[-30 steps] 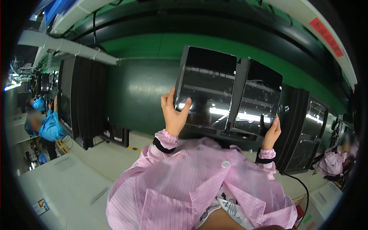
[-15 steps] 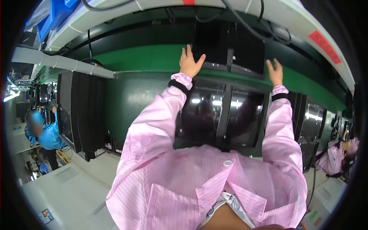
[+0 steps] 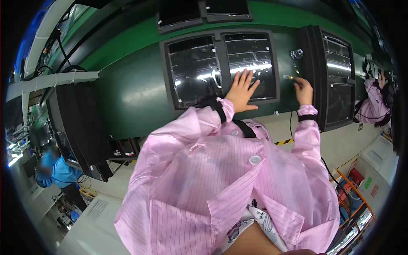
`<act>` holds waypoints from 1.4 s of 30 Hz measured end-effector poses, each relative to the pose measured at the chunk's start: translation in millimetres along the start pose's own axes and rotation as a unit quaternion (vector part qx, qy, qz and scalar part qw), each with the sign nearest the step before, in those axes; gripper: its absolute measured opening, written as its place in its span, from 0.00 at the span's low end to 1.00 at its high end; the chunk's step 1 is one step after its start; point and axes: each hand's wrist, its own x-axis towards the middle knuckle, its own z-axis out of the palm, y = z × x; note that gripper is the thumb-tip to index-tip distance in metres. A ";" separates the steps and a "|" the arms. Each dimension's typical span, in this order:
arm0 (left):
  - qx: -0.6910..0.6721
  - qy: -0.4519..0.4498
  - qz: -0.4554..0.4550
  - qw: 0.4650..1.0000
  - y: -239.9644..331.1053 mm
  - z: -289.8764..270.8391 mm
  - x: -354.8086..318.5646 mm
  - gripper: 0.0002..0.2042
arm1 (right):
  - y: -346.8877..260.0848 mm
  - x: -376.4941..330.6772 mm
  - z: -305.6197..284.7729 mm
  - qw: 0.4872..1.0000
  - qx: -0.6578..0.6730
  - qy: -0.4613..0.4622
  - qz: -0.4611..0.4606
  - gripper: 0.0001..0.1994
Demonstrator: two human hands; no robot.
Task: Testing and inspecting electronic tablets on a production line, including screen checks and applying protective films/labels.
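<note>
My left hand [image 3: 242, 92] lies with fingers spread over the lower part of a glossy dark panel [image 3: 248, 51]. That panel fills the right half of a black two-section tray [image 3: 274, 63]; a similar shiny panel [image 3: 191, 59] fills the left half. To the right of the tray, my right hand [image 3: 304, 92] is closed with its fingertips together. It is at a small white and yellow strip [image 3: 289, 77] on the green bench. Whether the fingers grip this strip is too small to tell. A crumpled shiny piece [image 3: 297, 54] lies just beyond it.
Another black tray [image 3: 204, 20] sits at the far side of the green bench [image 3: 131, 93]. Stacked black trays stand at the right [image 3: 315, 80] and left [image 3: 76, 123]. A grey post [image 3: 55, 80] juts in at left. One person in blue [image 3: 63, 170] and another in pink [image 3: 373, 100] are nearby.
Both hands, earlier open and reaching toward the far tray, have come back nearer. My left hand now rests on the near tray's right panel; my right hand has closed beside it. The view has shifted.
</note>
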 end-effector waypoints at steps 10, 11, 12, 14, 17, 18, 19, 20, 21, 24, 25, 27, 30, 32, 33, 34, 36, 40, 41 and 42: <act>0.029 0.166 -0.253 0.953 -20.4 5.1 7.0 0.40 | -0.3 8.9 32.7 0.990 0.115 0.013 0.085 0.11; 0.027 0.174 -0.270 0.946 -18.3 6.6 9.6 0.39 | -20.7 0.8 27.8 0.977 0.195 0.027 0.077 0.11; 0.032 0.178 -0.274 0.945 -17.1 8.1 14.9 0.39 | -12.3 -5.7 44.0 0.986 0.162 0.035 0.022 0.10; -0.029 0.178 -0.310 0.934 -5.8 7.2 25.0 0.38 | -34.7 -31.1 52.2 0.980 0.195 -0.026 0.031 0.10; -0.223 0.250 -0.338 0.879 -12.8 4.0 33.5 0.38 | -34.9 -47.1 68.8 0.949 0.293 -0.006 0.118 0.09; -0.378 0.309 -0.327 0.809 -18.4 4.2 33.9 0.39 | -28.2 -45.0 69.8 0.949 0.295 -0.006 0.115 0.09; -0.509 0.336 -0.314 0.728 -14.2 -1.6 30.6 0.40 | -34.6 -46.6 59.0 0.893 0.415 -0.030 0.174 0.07; -0.509 0.334 -0.315 0.728 -11.1 -0.2 28.6 0.40 | -36.9 -48.6 53.4 0.817 0.526 -0.053 0.229 0.05; -0.453 0.299 -0.325 0.774 -8.2 2.0 27.0 0.40 | -27.6 -46.2 54.3 0.820 0.515 -0.083 0.233 0.06; -0.503 0.256 -0.265 0.782 -2.7 -8.3 19.3 0.40 | -39.9 -48.4 33.2 0.765 0.600 -0.063 0.226 0.07; -0.443 0.295 -0.251 0.809 -5.3 -8.9 18.1 0.40 | -39.1 -49.5 31.2 0.774 0.593 -0.024 0.220 0.08; -0.531 0.292 -0.266 0.750 0.7 -22.8 8.8 0.40 | -39.5 -56.1 14.0 0.776 0.586 -0.037 0.230 0.08; -0.525 0.265 -0.296 0.753 4.5 -0.3 -9.1 0.40 | -32.7 -78.1 10.6 0.764 0.600 -0.053 0.231 0.08; -0.385 0.277 -0.256 0.842 16.5 7.5 -14.2 0.40 | -25.2 -94.8 14.5 0.789 0.552 -0.023 0.270 0.07; -0.335 0.246 -0.312 0.854 20.3 8.7 -18.8 0.39 | -23.2 -103.5 16.6 0.758 0.581 -0.021 0.295 0.09; -0.334 0.244 -0.315 0.854 28.2 1.6 -17.7 0.39 | -25.3 -110.1 15.7 0.757 0.581 -0.023 0.297 0.09; -0.072 0.342 -0.196 0.916 40.6 -12.5 -11.8 0.37 | -33.7 -121.3 15.3 0.723 0.610 -0.059 0.319 0.11; -0.040 0.119 -0.005 0.992 56.2 -9.5 -5.1 0.35 | -37.1 -139.7 16.0 0.731 0.616 -0.113 0.271 0.13; -0.027 0.091 0.019 0.995 57.7 0.1 -3.8 0.37 | -39.2 -141.9 18.4 0.730 0.616 -0.113 0.273 0.13; -0.026 0.089 0.019 0.995 56.7 11.0 -1.5 0.37 | -41.5 -143.4 21.3 0.738 0.602 -0.121 0.281 0.12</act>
